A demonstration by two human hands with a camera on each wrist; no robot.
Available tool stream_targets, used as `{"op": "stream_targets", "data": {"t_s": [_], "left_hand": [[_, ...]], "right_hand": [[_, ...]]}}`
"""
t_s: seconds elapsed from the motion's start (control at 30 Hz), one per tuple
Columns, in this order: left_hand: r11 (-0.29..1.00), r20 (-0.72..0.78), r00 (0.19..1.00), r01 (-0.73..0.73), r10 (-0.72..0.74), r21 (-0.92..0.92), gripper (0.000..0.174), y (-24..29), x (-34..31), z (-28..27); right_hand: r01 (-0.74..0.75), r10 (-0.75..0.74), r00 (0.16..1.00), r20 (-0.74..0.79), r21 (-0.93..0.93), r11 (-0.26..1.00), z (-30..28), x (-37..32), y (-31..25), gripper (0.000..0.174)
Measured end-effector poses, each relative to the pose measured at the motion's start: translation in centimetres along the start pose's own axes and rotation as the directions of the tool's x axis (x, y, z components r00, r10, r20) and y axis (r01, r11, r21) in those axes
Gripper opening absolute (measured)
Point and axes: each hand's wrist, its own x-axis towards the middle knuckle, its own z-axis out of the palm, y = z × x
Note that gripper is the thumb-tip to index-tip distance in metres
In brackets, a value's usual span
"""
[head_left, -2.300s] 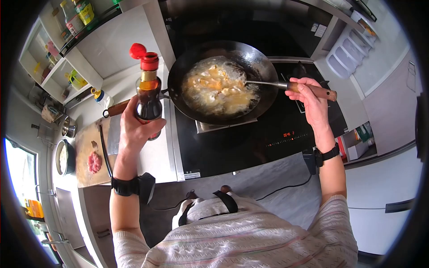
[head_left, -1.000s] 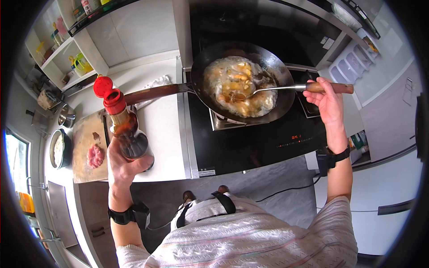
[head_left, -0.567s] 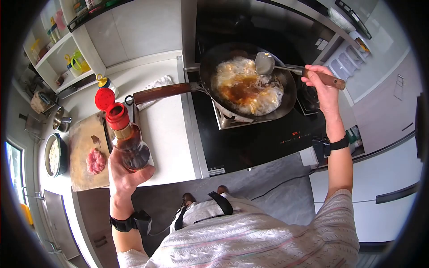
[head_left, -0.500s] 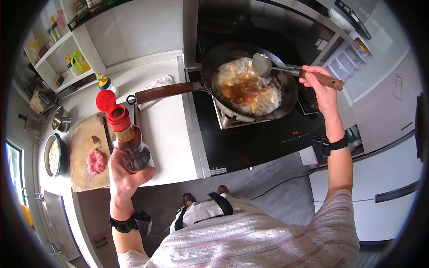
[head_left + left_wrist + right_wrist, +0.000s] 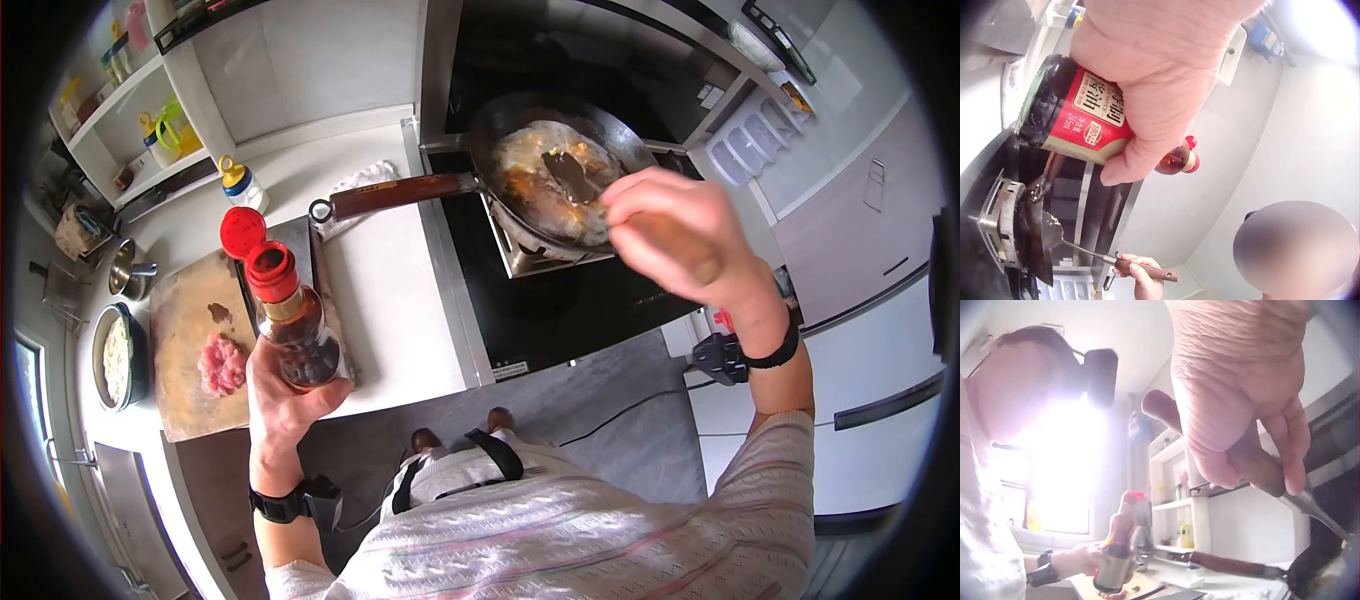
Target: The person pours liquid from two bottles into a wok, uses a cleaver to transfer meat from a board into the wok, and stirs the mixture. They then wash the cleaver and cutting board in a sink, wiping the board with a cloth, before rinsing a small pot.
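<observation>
My left hand (image 5: 284, 402) grips a soy sauce bottle (image 5: 304, 345) round its body, above the counter's front edge. Its red flip cap (image 5: 270, 272) stands open, and the red label shows in the left wrist view. With its fingers curled round the wooden handle, my right hand (image 5: 705, 225) holds a wok spatula (image 5: 570, 177). The spatula's blade is over the food in the wok (image 5: 640, 152). Pale, bubbling, egg-like food (image 5: 530, 205) with a brown patch lies in the wok, partly hidden by the blade and hand.
The wok's long wooden handle (image 5: 405, 192) reaches left over the white counter (image 5: 385, 300). Pink meat (image 5: 222, 365) lies on a cutting board (image 5: 185, 300). A dark bowl (image 5: 117, 355), a metal bowl (image 5: 127, 270), a yellow-capped bottle (image 5: 241, 184) and a cloth (image 5: 368, 178) stand around.
The bottle has come left and down, away from the wok, upright in the left hand. Brown colour appeared in the food. The spatula rose, then dipped back as the right hand swung forward.
</observation>
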Motion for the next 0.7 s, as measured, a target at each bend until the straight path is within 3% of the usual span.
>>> {"op": "stream_targets", "data": {"t_s": [0.13,0.23,0.33,0.4,0.47,0.53,0.6,0.7], "left_hand": [[0.999,0.013,0.999,0.042,-0.042,0.002,0.058,-0.1,-0.4,-1.2],[0.998,-0.007,0.998,0.055,-0.056,-0.036,0.057,-0.2,-1.0,-2.0],[0.999,-0.020,1.000,0.021,-0.022,-0.047,0.055,-0.4,-1.5,-3.0],[0.998,-0.022,0.999,0.048,-0.049,-0.040,0.054,-0.1,-1.9,-3.5],[0.998,0.007,0.998,0.057,-0.057,0.025,0.054,-0.1,-2.1,-4.2],[0.999,-0.043,0.999,0.032,-0.032,0.007,0.054,-0.7,-2.5,-4.4],[1.000,-0.040,0.999,0.021,-0.022,-0.020,0.054,-1.2,-2.9,-4.7],[0.997,0.017,0.998,0.058,-0.059,0.044,0.060,-1.7,-3.2,-5.7]], "right_hand": [[0.205,-0.168,0.959,0.227,-0.153,0.967,5.0,2.7,-2.6,0.015],[0.301,-0.204,0.921,0.333,-0.272,0.914,9.9,4.5,-3.8,0.006],[0.403,-0.308,0.881,0.359,-0.231,0.885,15.2,6.6,-4.1,0.002],[0.393,-0.156,0.783,0.602,-0.285,0.874,18.7,8.4,-4.8,0.010],[0.486,-0.311,0.793,0.524,-0.238,0.841,22.8,8.8,-4.0,0.009],[0.489,-0.003,0.632,0.775,-0.396,0.777,23.8,11.0,-6.8,0.009],[0.530,0.116,0.535,0.837,-0.439,0.726,25.6,11.7,-7.6,0.017],[0.559,0.204,0.500,0.841,-0.494,0.666,29.9,11.9,-7.4,0.023]]}}
